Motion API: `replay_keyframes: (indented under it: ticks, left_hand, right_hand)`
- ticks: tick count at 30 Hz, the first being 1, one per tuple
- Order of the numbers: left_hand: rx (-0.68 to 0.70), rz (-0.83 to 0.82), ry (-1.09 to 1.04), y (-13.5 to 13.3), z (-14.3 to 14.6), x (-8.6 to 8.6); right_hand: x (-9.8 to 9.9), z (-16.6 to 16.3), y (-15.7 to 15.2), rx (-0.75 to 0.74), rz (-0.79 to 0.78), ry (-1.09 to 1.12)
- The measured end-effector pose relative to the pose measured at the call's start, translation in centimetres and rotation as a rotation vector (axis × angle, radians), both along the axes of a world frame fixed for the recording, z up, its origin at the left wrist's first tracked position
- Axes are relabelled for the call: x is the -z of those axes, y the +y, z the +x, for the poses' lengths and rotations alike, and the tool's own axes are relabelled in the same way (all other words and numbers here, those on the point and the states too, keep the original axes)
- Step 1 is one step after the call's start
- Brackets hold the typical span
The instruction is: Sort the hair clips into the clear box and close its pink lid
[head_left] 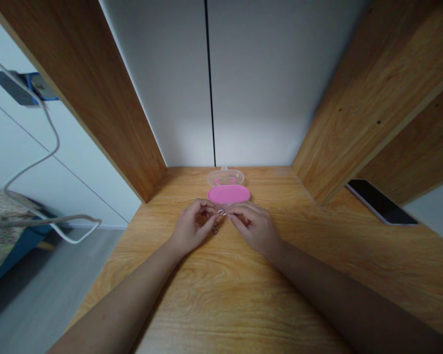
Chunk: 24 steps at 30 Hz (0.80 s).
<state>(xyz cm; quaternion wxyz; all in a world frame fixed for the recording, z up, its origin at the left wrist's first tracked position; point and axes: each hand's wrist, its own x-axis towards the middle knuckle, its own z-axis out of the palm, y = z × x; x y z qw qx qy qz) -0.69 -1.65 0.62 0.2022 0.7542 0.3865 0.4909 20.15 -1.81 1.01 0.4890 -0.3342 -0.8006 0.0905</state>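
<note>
While the pink case (228,193) lies open on the tabletop (221,295), a left hand (192,226) and right hand (254,227) just in front of it both pinch small metal rings (217,220); apparently linked, they remain outside the case.

Both forearms are bare from the lower frame edge up to the wrists, no sleeves showing, and the left hand (192,225) and right hand (254,226) wear no gloves.
</note>
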Motion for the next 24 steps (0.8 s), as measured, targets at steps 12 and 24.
replay_keyframes:
  ticks: [12, 24]
  left_hand:
    - [0.118, -0.118, 0.005, -0.18, -0.12, 0.13]
    - [0.081, -0.038, 0.127, 0.18, -0.48, 0.58]
  right_hand:
    - [0.40, 0.14, 0.31, -0.071, -0.060, -0.079]
    - [0.85, -0.01, 0.73, -0.037, -0.078, -0.149]
